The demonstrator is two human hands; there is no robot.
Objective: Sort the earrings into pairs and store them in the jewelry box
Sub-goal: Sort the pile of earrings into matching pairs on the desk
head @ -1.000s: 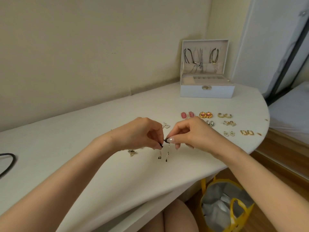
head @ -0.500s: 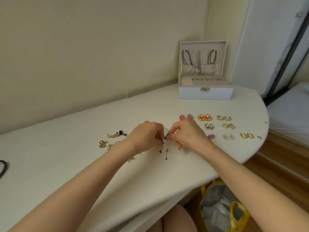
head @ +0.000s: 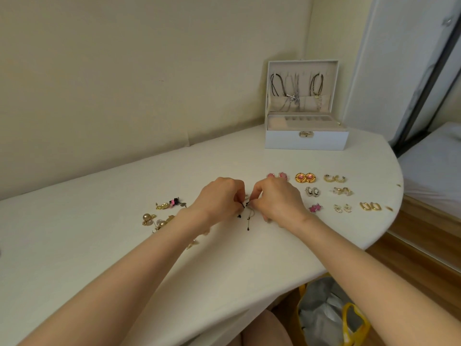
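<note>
Evidently mid-pairing, the left hand (head: 219,198) and right hand (head: 274,201) pinch the black-tipped drop earrings (head: 248,221), one each, between them over the bench (head: 224,270), and next, I judge, both belong beside the sorted pairs (head: 304,177) right of the right hand, the open jewelry box (head: 306,141) well beyond.

White rounded table (head: 224,275) is set against plain cream wall (head: 112,83). Wood floor (head: 424,245) is seen at right, with white bed (head: 434,168) beside it.
</note>
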